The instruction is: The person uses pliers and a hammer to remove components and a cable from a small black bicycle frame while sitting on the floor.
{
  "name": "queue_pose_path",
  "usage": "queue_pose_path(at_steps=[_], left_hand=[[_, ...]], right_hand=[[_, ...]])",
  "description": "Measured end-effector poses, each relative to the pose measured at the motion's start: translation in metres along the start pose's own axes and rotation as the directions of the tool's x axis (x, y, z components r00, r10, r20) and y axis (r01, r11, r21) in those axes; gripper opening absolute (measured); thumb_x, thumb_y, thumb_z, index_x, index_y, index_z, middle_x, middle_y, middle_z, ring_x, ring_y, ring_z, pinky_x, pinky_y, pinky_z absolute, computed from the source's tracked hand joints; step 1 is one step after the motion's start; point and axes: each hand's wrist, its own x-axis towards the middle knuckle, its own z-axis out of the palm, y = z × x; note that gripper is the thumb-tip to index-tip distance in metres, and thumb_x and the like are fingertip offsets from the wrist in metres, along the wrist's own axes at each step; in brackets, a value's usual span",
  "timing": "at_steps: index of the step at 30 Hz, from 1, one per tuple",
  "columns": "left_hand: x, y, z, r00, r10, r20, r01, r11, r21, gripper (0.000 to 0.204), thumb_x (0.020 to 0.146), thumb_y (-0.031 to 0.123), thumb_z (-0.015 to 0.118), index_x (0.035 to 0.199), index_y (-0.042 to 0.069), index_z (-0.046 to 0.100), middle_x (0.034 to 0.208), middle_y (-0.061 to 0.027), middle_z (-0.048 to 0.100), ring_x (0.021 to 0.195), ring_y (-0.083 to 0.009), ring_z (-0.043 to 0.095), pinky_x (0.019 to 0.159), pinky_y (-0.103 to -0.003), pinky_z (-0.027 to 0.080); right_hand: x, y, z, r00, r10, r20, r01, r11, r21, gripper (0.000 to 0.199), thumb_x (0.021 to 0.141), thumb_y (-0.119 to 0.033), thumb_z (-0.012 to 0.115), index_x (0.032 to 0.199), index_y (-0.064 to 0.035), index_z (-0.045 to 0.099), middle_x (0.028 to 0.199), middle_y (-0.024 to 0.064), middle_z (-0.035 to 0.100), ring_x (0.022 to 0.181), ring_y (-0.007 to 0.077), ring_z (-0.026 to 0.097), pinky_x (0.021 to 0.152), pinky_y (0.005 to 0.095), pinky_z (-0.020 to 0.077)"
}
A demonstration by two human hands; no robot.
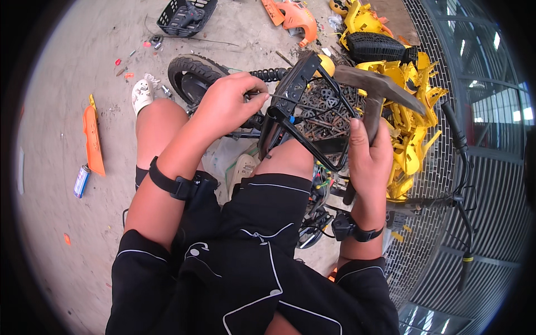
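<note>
My right hand (369,159) is wrapped round the handle of a hammer (385,85), its dark, worn head raised over the right side of a black metal frame (296,84). Between the fingers of my left hand (231,100) is a thin metal rod (286,99); its far end reaches across the frame, and I cannot make out its tip. The frame stands tilted between my knees, with a black coil-spring shock absorber (268,73) and a black-tyred wheel (192,75) on its left.
Rusty metal parts (329,114) lie heaped behind the frame. Yellow plastic panels (410,151) are piled to the right, beside a black handlebar (459,195). An orange panel (92,139) and a blue-white can (82,181) lie left; a black basket (187,19) sits at the far side.
</note>
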Motion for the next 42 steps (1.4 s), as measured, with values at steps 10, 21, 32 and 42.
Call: queue_pose_path(at_steps=[10, 21, 32, 42], left_hand=[[0.002, -0.001, 0.000, 0.998, 0.007, 0.055, -0.008, 1.000, 0.019, 0.014, 0.090, 0.012, 0.074, 0.101, 0.003, 0.073, 0.087, -0.0069, 0.065, 0.071, -0.0160, 0.057, 0.065, -0.030, 0.048], [-0.002, 0.004, -0.014, 0.999, -0.004, 0.035, 0.003, 1.000, 0.017, 0.013, 0.089, 0.011, 0.074, 0.100, 0.004, 0.073, 0.085, -0.0082, 0.063, 0.071, -0.0194, 0.058, 0.065, -0.031, 0.048], [0.001, 0.002, -0.012, 1.000, 0.026, -0.003, -0.026, 0.997, 0.066, 0.012, 0.090, 0.010, 0.073, 0.100, 0.004, 0.073, 0.086, -0.0090, 0.065, 0.075, -0.0229, 0.062, 0.066, -0.033, 0.050], [0.002, -0.001, -0.010, 0.998, 0.055, -0.026, -0.053, 0.996, 0.078, 0.013, 0.089, 0.012, 0.073, 0.099, 0.003, 0.073, 0.087, -0.0097, 0.065, 0.075, -0.0250, 0.062, 0.066, -0.034, 0.050]], right_hand=[[-0.009, 0.024, 0.043, 0.946, 0.180, 0.269, -0.104, 0.956, -0.274, 0.027, 0.101, -0.025, 0.063, 0.102, 0.0000, 0.054, 0.079, 0.0261, 0.065, 0.075, 0.0466, 0.065, 0.067, 0.0470, 0.0508], [0.001, 0.036, 0.025, 0.908, 0.226, 0.354, -0.246, 0.969, 0.012, 0.024, 0.101, -0.025, 0.066, 0.103, -0.0016, 0.059, 0.073, 0.0042, 0.055, 0.069, 0.0123, 0.051, 0.063, 0.0328, 0.0464], [-0.005, 0.038, 0.034, 0.954, 0.103, 0.282, 0.009, 0.929, -0.370, 0.031, 0.102, -0.030, 0.063, 0.102, -0.0003, 0.055, 0.074, 0.0201, 0.063, 0.070, 0.0344, 0.067, 0.064, 0.0451, 0.0507], [-0.002, 0.026, 0.016, 0.968, 0.164, 0.189, -0.183, 0.979, 0.088, 0.023, 0.102, -0.024, 0.066, 0.100, -0.0019, 0.060, 0.080, 0.0002, 0.057, 0.074, 0.0083, 0.051, 0.066, 0.0273, 0.0458]])
